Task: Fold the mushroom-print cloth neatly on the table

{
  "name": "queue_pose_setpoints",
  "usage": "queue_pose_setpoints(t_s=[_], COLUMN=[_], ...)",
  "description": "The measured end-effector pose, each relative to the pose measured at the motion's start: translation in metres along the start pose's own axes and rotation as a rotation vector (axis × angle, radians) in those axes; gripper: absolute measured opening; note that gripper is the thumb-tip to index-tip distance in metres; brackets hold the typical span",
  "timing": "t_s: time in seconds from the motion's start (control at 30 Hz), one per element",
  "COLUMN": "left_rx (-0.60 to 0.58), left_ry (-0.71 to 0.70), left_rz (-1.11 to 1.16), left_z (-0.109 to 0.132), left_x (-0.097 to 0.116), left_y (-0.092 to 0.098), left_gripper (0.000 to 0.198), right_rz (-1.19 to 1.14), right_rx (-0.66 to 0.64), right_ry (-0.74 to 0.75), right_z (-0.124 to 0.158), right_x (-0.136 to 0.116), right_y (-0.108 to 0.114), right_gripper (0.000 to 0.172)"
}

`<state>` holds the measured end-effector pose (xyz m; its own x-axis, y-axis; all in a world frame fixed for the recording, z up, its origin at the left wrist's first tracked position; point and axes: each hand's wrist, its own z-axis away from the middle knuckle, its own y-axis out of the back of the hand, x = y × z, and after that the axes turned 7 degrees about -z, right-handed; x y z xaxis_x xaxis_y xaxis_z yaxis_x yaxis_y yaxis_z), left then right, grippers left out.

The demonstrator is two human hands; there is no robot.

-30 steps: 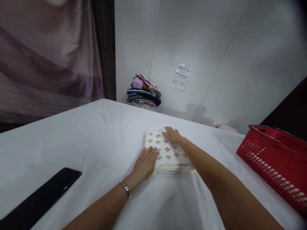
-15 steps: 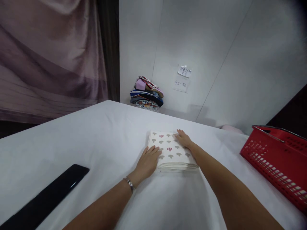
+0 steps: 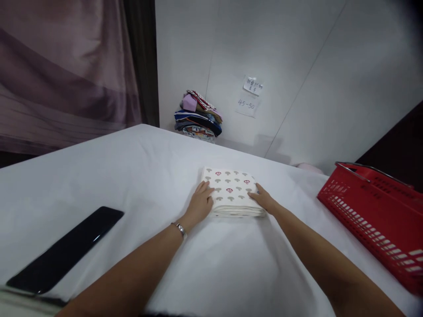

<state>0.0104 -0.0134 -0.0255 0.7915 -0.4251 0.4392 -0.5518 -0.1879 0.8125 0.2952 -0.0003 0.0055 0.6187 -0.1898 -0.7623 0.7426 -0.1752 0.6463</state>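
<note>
A folded white cloth with a mushroom print (image 3: 231,190) lies on the white-covered table (image 3: 132,176) in front of me. My left hand (image 3: 199,203) rests flat against the cloth's near left corner, fingers stretched out, with a metal bracelet on the wrist. At the cloth's near right corner my right hand (image 3: 263,199) lies with its fingers extended on the edge. Neither hand grips the cloth.
A red plastic basket (image 3: 373,211) with a metal handle stands at the right. A black flat object (image 3: 66,248) lies at the near left. A stack of folded coloured clothes (image 3: 198,115) sits against the far wall, under paper notes (image 3: 249,94).
My right hand has slid from the cloth's top back to its near right corner. My left hand stays at the left edge. The view has shifted a little.
</note>
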Motion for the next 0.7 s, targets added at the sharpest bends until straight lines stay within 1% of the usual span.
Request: queue_pose_setpoints(t_s=[0.07, 0.13, 0.2, 0.23, 0.3, 0.4, 0.47, 0.5, 0.6, 0.63, 0.7], left_rx=[-0.038, -0.118, -0.177, -0.196, -0.219, -0.232, -0.192, -0.161, -0.094, -0.095, -0.128], left_ry=[-0.031, -0.137, -0.225, -0.244, -0.247, -0.251, -0.25, -0.256, -0.338, -0.381, -0.463], left_rz=[0.013, 0.046, 0.076, 0.084, 0.093, 0.092, 0.06, 0.038, -0.009, -0.017, -0.024], left_z=[0.002, 0.006, 0.009, 0.01, 0.011, 0.01, 0.01, 0.011, 0.013, 0.014, 0.015], left_x=[0.005, 0.012, 0.018, 0.02, 0.022, 0.021, 0.022, 0.024, 0.029, 0.031, 0.033], left_y=[0.001, 0.002, 0.004, 0.005, 0.008, 0.012, 0.014, 0.015, 0.017, 0.017, 0.017], left_gripper=[0.038, 0.035, 0.033, 0.033, 0.033, 0.034, 0.033, 0.032, 0.034, 0.037, 0.044], right_rz=[-0.064, -0.093, -0.089, -0.086, -0.079, -0.028, 0.012, 0.025, 0.055, 0.063, 0.069], right_rx=[-0.015, 0.007, 0.03, 0.033, 0.039, 0.084, 0.132, 0.157, 0.209, 0.212, 0.188], right_ry=[0.022, 0.022, -0.018, -0.043, -0.066, -0.043, 0.003, 0.05, 0.253, 0.301, 0.309], right_z=[-0.006, -0.013, -0.02, -0.022, -0.023, -0.019, -0.014, -0.011, -0.002, 0.0, 0.005], right_x=[0.001, 0.006, 0.014, 0.018, 0.025, 0.028, 0.027, 0.026, 0.029, 0.031, 0.038], right_y=[0.01, 0.021, 0.029, 0.031, 0.033, 0.031, 0.029, 0.027, 0.023, 0.022, 0.02], right_gripper=[0.082, 0.086, 0.089, 0.088, 0.083, 0.07, 0.062, 0.059, 0.051, 0.049, 0.049])
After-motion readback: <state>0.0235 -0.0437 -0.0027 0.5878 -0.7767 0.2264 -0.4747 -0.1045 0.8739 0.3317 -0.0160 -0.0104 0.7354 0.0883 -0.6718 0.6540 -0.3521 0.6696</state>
